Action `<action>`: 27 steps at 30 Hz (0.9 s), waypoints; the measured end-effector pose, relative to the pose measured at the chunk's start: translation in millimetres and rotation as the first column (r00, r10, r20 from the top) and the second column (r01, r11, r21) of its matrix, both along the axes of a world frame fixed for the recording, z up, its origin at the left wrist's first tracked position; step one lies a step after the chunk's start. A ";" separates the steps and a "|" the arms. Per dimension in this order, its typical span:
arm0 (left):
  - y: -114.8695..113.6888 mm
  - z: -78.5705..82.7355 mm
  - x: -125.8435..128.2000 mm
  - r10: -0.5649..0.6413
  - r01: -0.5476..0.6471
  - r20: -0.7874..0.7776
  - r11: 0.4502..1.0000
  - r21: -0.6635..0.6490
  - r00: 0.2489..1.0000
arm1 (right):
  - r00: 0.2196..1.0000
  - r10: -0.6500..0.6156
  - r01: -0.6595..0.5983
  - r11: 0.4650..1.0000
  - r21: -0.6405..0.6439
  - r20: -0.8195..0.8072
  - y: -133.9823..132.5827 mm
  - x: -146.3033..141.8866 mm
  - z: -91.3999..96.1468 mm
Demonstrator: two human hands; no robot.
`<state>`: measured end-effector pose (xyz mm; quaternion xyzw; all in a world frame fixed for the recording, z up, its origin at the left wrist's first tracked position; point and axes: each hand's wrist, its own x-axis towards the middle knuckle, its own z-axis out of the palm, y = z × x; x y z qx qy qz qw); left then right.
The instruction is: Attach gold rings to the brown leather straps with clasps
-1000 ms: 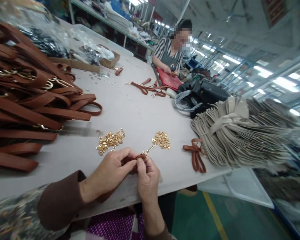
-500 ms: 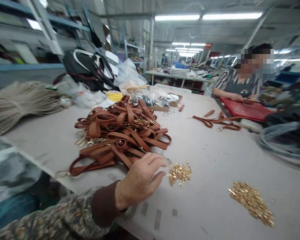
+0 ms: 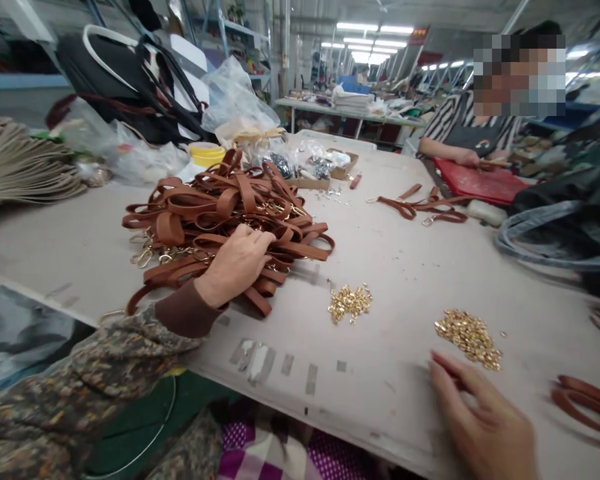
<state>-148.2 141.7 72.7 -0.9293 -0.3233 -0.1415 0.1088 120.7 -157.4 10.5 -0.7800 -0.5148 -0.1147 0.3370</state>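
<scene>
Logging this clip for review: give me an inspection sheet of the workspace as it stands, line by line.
Surface: grey worktable, tape patches near the front edge.
Job's things: pile of brown straps with gold clasps; two heaps of gold fittings, left heap and right heap.
Clutter: loose brown straps mid-table; more at the right edge; plastic bags; yellow tub; beige bundle; black bags.
Hands: left hand rests on the strap pile; right hand, blurred, lies on the table near the right heap, holding nothing visible.
Cables: nothing seen.
Surroundings: a co-worker over a red piece; shelving and further tables behind.
</scene>
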 end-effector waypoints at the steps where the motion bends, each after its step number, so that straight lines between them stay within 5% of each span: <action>1: -3.2 -1.2 -3.7 -0.019 0.020 0.021 0.999 -0.025 1.000 | 0.994 0.102 -0.100 0.994 -0.035 0.045 9.3 -9.4 -5.0; 3: -10.7 -2.9 -11.6 -0.075 0.078 0.050 0.994 -0.071 0.996 | 0.957 0.260 -0.246 0.962 -0.119 0.129 34.7 -31.8 -13.8; 7: -25.8 -7.4 -25.4 -0.145 0.143 -0.011 0.983 -0.113 0.989 | 0.925 0.224 -0.155 0.960 -0.232 0.308 74.1 -65.6 -23.1; 11: -29.8 -13.8 -30.7 -0.101 0.103 0.021 0.989 -0.106 0.995 | 0.883 0.244 -0.171 0.963 -0.210 0.402 82.2 -63.6 -32.2; 16: -30.8 -9.8 -32.0 -0.212 0.217 0.223 0.976 0.000 0.951 | 0.815 0.292 -0.278 0.955 -0.104 0.500 81.9 -50.4 -40.5; 18: -37.8 -4.3 -34.6 -0.285 0.267 0.322 0.958 0.101 0.903 | 0.880 0.232 -0.256 0.967 0.003 0.414 79.4 -48.4 -41.2; 22: -67.2 0.4 -45.2 -0.390 0.353 0.435 0.921 0.166 0.812 | 0.985 0.171 -0.169 0.978 0.126 -0.008 67.7 -49.1 -38.7; 24: -85.2 -3.9 -50.2 -0.411 0.426 0.462 0.902 0.079 0.786 | 0.948 0.150 -0.119 0.985 0.124 -0.281 60.9 -55.0 -33.8; 27: -108.6 -14.9 -52.3 -0.423 0.566 0.533 0.814 -0.131 0.732 | 0.752 0.054 0.000 0.997 0.081 -0.657 53.7 -74.4 -21.9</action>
